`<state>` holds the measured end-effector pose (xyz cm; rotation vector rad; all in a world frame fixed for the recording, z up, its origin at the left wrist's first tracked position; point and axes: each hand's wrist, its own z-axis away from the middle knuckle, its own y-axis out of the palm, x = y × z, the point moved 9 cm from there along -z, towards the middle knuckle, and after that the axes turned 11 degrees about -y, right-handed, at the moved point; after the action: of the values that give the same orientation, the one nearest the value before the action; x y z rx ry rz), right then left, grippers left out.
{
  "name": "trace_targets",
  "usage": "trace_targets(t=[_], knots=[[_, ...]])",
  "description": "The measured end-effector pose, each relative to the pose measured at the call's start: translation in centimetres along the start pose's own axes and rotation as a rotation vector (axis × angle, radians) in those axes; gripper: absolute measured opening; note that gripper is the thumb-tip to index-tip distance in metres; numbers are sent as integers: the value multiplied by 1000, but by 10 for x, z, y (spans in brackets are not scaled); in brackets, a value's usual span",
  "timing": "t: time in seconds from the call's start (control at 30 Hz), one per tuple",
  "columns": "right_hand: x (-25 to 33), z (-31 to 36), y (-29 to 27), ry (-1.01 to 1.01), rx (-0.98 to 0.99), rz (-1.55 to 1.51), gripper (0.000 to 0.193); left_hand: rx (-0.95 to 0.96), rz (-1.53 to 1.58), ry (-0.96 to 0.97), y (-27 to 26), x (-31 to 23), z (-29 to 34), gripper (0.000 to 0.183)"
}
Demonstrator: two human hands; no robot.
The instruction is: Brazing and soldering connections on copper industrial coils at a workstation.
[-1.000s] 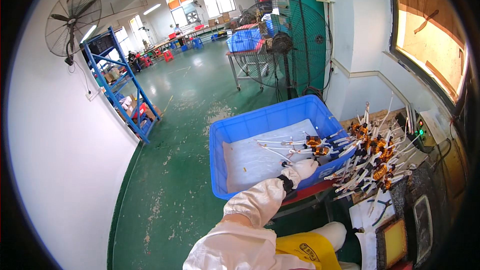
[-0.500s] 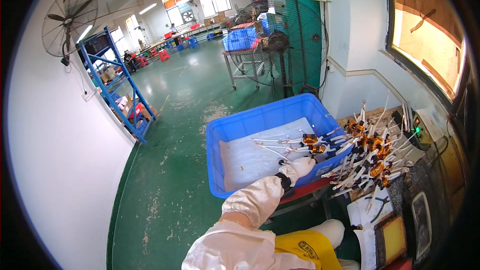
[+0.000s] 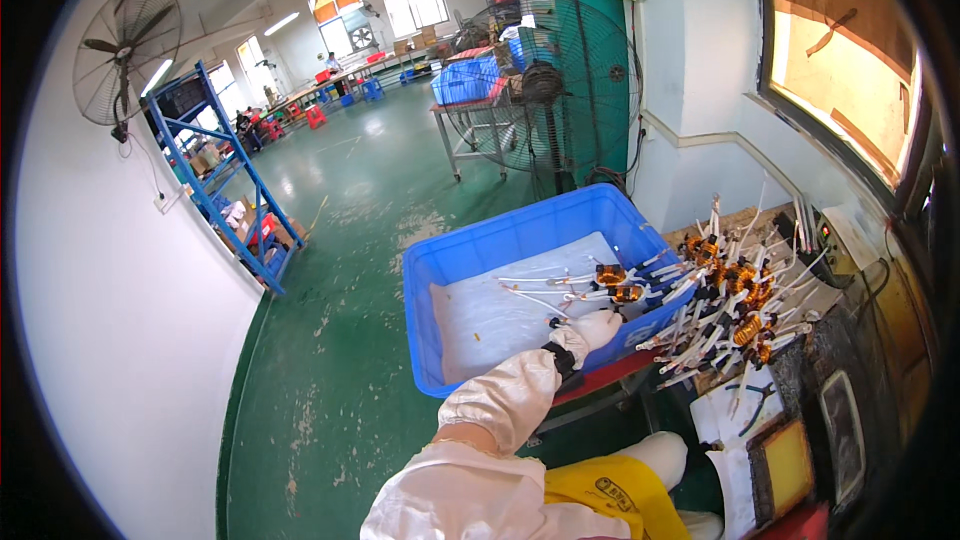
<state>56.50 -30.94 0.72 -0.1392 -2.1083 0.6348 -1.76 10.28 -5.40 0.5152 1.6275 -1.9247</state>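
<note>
My left hand (image 3: 597, 330), in a white glove under a cream sleeve, reaches into the near right part of a blue plastic bin (image 3: 428, 340). Its fingers look curled; what they close on, if anything, is hidden. A dark wire end (image 3: 557, 322) shows just left of the hand. Beyond the fingers lie a copper-wound coil (image 3: 627, 294) and another coil (image 3: 608, 275), their white leads stretching left over the bin's pale liner (image 3: 470, 320). A heap of similar coils (image 3: 745, 285) with white leads is piled on the bench at the right. My right hand is out of the picture.
On the bench, cutting pliers (image 3: 755, 405) lie near a yellow framed block (image 3: 783, 470). A control box (image 3: 845, 240) stands behind the coil heap. Past the bin is a large floor fan (image 3: 545, 85); a blue shelf rack (image 3: 225, 180) lines the left wall.
The whole view has shifted slightly, so the scene sits a little further left. My left hand stays at the same place in the bin, and the coils beside it look unmoved.
</note>
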Motion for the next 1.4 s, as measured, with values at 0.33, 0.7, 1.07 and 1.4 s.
trace_targets(t=[0.33, 0.7, 1.07, 1.4], knots=[[16, 2, -3, -104, -71, 41, 26, 40, -46, -49, 1, 6, -7, 50], [-52, -8, 17, -154, -129, -158, 22, -312, -181, 50, -13, 10, -5, 44], [-50, 2, 20, 28, -60, -218, 25, -111, -241, 117, 1, 35, -34, 49], [-41, 3, 14, 99, -32, -392, 20, 417, -261, -162, -36, -26, 3, 60]])
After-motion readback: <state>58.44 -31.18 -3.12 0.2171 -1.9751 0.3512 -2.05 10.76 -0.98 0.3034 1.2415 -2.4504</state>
